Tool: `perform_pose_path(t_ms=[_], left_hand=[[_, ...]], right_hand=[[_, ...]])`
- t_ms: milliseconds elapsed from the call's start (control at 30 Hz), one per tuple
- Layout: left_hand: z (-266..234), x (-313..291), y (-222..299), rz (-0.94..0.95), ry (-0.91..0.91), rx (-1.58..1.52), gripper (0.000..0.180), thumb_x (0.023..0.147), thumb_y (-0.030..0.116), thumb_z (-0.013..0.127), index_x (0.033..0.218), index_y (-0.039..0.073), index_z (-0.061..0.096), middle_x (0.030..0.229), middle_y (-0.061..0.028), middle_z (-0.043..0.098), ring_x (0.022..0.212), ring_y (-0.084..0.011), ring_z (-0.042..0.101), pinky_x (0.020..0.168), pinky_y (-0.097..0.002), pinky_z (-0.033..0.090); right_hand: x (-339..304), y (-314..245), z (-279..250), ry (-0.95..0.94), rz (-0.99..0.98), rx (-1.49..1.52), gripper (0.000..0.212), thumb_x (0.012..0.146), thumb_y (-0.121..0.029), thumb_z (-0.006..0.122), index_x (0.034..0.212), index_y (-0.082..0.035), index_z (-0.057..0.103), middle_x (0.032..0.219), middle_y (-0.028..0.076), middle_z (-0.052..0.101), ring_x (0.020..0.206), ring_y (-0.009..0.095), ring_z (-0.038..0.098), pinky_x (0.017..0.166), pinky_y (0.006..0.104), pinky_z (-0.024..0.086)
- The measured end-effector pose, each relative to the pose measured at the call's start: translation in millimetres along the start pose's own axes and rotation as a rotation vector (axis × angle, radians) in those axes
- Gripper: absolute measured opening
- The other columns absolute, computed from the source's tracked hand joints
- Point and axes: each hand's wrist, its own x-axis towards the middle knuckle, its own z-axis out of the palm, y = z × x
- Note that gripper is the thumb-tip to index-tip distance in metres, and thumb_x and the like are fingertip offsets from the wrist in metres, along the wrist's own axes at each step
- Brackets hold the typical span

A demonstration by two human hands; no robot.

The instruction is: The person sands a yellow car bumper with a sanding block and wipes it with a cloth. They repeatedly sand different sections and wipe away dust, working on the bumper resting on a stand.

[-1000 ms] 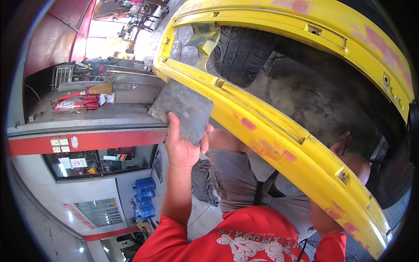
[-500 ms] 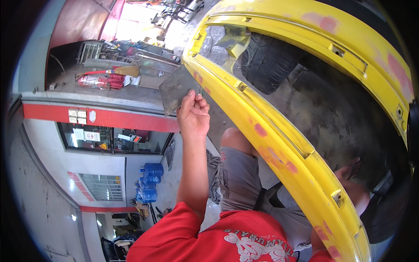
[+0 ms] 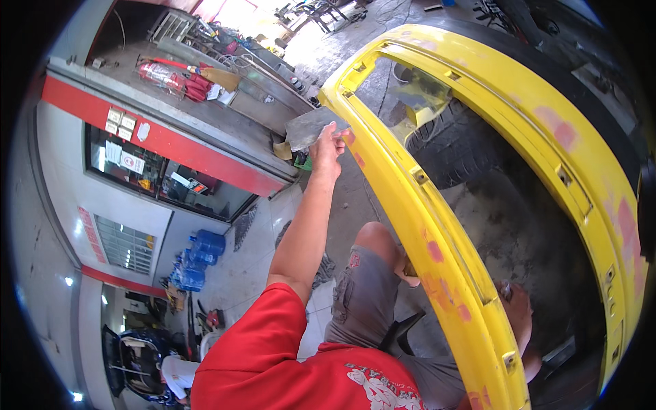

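Firstly, writing: red shirt (image 3: 273,348), chest printed with pale lettering and a white figure design, partly lost in the folds and along the lower edge. Paper notices (image 3: 132,162), white, one with a red ring symbol, fixed to a dark window at left; too small to read with certainty. Wall sign (image 3: 92,236), red lettering on pale ground, beside a barred window.

Item: sheet (image 3: 304,128), one, grey, flat, mottled, thin at the edge; located in the left hand (image 3: 326,149), at the near end of the bumper's curve, just beside its outer edge. Left fingers narrow, pinching the sheet with the thumb over its face; fingertips reach the bumper's edge, contact not certain. Right hand: not to be told from the bare skin behind the bumper; state of its fingers cannot be told.

Item: bumper (image 3: 400,184), one, yellow, long and curved, with pink and greyish worn patches, slots and small bracket holes along the inner rim.

Edges and room: a large opening between the bumper's two long bars, a dark tyre (image 3: 444,157) and stained floor visible through it. To the left, concrete floor (image 3: 352,205) between bumper and red-banded wall (image 3: 164,147); blue water bottles (image 3: 201,253) stand well apart from the hand.
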Motion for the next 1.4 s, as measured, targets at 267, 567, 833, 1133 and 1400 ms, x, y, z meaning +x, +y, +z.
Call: perform_pose_path(t_ms=[267, 567, 833, 1133, 1400], left_hand=[[9.5, -54.8, -2.9, 0.293, -0.229, 0.312, 0.062, 0.122, 0.054, 0.046, 0.135, 0.003, 0.079, 0.138, -0.0082, 0.081, 0.133, -0.0250, 0.068, 0.123, -0.0397, 0.041], [11.9, -109.6, -2.0, 0.973, -0.490, 0.572, 0.040, 0.120, 0.031, 0.058, 0.132, 0.003, 0.083, 0.146, -0.0149, 0.075, 0.140, -0.0331, 0.066, 0.122, -0.0471, 0.048], [2.1, -136.0, -6.1, 0.995, -0.540, 0.705, 0.050, 0.119, 0.044, 0.053, 0.134, 0.005, 0.082, 0.145, -0.0134, 0.076, 0.140, -0.0314, 0.067, 0.126, -0.0476, 0.044], [-10.6, -113.6, -3.2, 0.340, -0.380, 0.157, 0.046, 0.118, 0.023, 0.059, 0.155, -0.003, 0.058, 0.144, -0.0203, 0.073, 0.129, -0.0323, 0.074, 0.110, -0.0485, 0.059], [-46.4, -143.1, 29.4, -0.111, -0.604, -0.128, 0.050, 0.110, 0.021, 0.075, 0.152, -0.002, 0.062, 0.132, -0.0183, 0.077, 0.118, -0.0338, 0.079, 0.088, -0.0456, 0.065]], right_hand=[[30.0, 36.9, 12.2, -0.003, 0.112, 0.116, 0.047, 0.093, -0.033, 0.085, 0.127, -0.002, 0.078, 0.120, 0.028, 0.079, 0.117, 0.051, 0.074, 0.101, 0.0557, 0.057], [44.1, 53.3, 20.6, -0.080, 0.135, 0.131, 0.045, 0.092, -0.031, 0.085, 0.129, -0.006, 0.080, 0.122, 0.025, 0.081, 0.118, 0.046, 0.077, 0.102, 0.0519, 0.058], [47.1, 62.4, 24.8, -0.085, 0.081, 0.134, 0.044, 0.092, -0.029, 0.085, 0.128, -0.004, 0.080, 0.117, 0.026, 0.081, 0.114, 0.046, 0.078, 0.099, 0.0515, 0.059], [27.7, 28.3, 4.8, -0.097, 0.119, 0.107, 0.040, 0.094, -0.025, 0.083, 0.128, -0.002, 0.079, 0.116, 0.025, 0.082, 0.113, 0.043, 0.079, 0.099, 0.0482, 0.059], [17.0, 2.5, -5.5, -0.058, -0.007, 0.152, 0.038, 0.096, -0.022, 0.081, 0.129, -0.002, 0.080, 0.118, 0.023, 0.083, 0.114, 0.038, 0.080, 0.100, 0.0454, 0.059]])
